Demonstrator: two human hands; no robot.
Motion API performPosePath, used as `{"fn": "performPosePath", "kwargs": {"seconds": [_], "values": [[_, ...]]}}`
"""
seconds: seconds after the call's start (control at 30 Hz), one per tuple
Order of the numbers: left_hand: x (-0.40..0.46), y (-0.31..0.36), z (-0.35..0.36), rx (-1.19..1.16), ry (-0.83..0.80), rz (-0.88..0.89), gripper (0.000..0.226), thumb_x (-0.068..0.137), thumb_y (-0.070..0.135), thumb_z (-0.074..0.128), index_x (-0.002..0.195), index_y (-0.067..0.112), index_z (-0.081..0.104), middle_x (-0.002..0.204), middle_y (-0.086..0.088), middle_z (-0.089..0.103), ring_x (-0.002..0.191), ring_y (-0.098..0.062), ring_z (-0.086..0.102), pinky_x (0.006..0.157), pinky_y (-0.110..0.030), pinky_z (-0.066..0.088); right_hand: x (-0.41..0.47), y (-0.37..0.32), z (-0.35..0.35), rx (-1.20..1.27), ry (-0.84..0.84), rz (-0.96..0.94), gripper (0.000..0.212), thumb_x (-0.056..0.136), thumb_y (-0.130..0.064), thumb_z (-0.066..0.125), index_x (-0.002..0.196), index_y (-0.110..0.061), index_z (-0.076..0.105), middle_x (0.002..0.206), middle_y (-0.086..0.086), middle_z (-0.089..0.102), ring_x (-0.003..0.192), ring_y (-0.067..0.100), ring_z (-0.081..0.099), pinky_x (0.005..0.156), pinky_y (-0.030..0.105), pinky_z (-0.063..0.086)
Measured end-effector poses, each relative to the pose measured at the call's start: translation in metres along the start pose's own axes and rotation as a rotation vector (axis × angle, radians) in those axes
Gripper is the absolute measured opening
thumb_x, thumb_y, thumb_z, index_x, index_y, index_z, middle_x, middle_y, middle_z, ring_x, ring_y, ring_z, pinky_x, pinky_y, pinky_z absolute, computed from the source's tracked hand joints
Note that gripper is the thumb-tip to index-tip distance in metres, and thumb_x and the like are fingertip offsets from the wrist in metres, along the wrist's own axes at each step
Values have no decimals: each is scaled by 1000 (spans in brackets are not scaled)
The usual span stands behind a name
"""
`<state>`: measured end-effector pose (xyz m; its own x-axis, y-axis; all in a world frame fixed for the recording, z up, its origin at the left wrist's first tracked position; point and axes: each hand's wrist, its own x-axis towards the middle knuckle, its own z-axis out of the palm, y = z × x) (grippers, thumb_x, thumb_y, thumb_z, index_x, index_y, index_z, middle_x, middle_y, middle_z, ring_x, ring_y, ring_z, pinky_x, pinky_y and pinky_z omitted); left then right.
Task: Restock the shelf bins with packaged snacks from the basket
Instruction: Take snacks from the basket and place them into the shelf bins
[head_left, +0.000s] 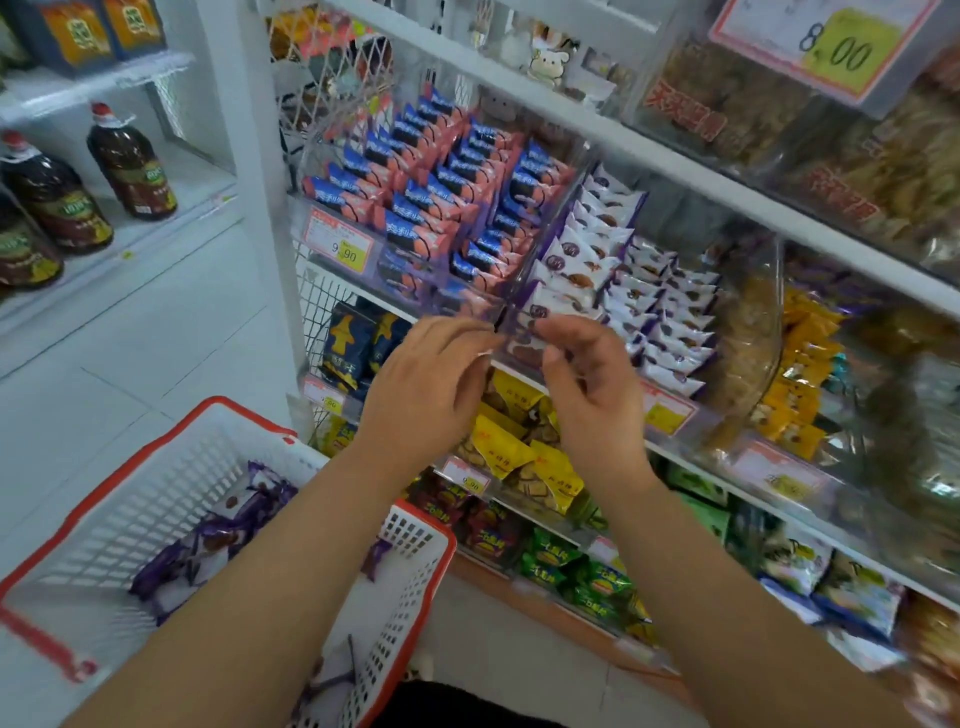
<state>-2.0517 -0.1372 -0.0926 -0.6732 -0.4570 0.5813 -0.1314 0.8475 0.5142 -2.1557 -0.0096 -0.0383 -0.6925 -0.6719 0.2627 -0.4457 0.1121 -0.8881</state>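
A white basket with a red rim (171, 431) sits at the lower left and holds several purple-and-white snack packs (228, 525). On the shelf, a clear bin (748, 332) is filled with rows of the same purple-and-white packs (613, 260). At that bin's front edge my left hand (431, 379) and my right hand (592, 379) are close together. Between their fingertips they pinch one purple-and-white snack pack (522, 345). Part of this pack is hidden by my fingers.
Left of that bin stands a clear bin of blue-and-pink packs (441, 197) with a 9.90 price tag (340, 247). Lower shelves carry yellow packs (514, 441) and green packs (566, 566). Oil bottles (130, 166) stand on the far-left shelf. Bulk snack bins fill the right.
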Motion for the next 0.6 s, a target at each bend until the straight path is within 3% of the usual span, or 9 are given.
{"fn": "performPosePath", "kwargs": {"seconds": [0.07, 0.17, 0.23, 0.37, 0.43, 0.5, 0.6], "values": [[-26, -14, -12, -25, -46, -118, 25, 97, 13, 53, 117, 11, 67, 116, -2, 64, 111, -19, 54, 96, -24, 40, -23, 2, 19, 3, -34, -28, 18, 98, -8, 54, 110, -19, 62, 108, -12, 63, 89, 11, 61, 73, 18, 49], [-85, -50, -29, -31, -86, -333, 25, 98, 17, 50, 116, 13, 67, 112, 0, 65, 106, -17, 55, 92, -24, 41, -61, 20, 60, -8, -270, 19, 15, 97, -11, 55, 106, -20, 62, 103, -9, 64, 95, 3, 60, 79, 15, 47], [-132, -77, -39, -52, -108, -524, 26, 98, 17, 49, 116, 14, 67, 110, 2, 64, 104, -18, 58, 89, -31, 46, -89, 47, 95, -74, -503, 147, 12, 97, -16, 58, 107, -20, 64, 101, -7, 66, 94, 2, 61, 79, 16, 48], [-214, -123, -60, -19, -272, -940, 26, 100, 17, 49, 118, 18, 67, 113, 0, 63, 103, -17, 60, 86, -28, 44, -144, 114, 163, -202, -892, 567, 8, 97, -25, 55, 104, -27, 59, 104, -3, 59, 94, 21, 60, 88, 40, 49], [-242, -138, -69, 1, -385, -1018, 27, 101, 19, 48, 120, 18, 67, 117, -1, 64, 107, -19, 60, 88, -28, 45, -167, 143, 194, -240, -997, 709, 10, 96, -25, 55, 105, -25, 58, 112, 3, 60, 102, 30, 61, 87, 41, 50], [-259, -147, -76, 6, -473, -1043, 28, 100, 19, 49, 122, 15, 67, 122, -3, 65, 109, -21, 61, 89, -28, 46, -186, 167, 224, -365, -1158, 721, 18, 95, -23, 57, 112, -19, 58, 119, 6, 57, 112, 30, 57, 84, 33, 46], [-275, -157, -82, -3, -592, -1041, 27, 99, 16, 51, 120, 13, 68, 116, -4, 67, 101, -22, 64, 83, -26, 47, -213, 196, 260, -460, -1343, 760, 14, 93, -21, 60, 104, -12, 58, 102, 6, 51, 103, 27, 56, 71, 25, 34]]}}
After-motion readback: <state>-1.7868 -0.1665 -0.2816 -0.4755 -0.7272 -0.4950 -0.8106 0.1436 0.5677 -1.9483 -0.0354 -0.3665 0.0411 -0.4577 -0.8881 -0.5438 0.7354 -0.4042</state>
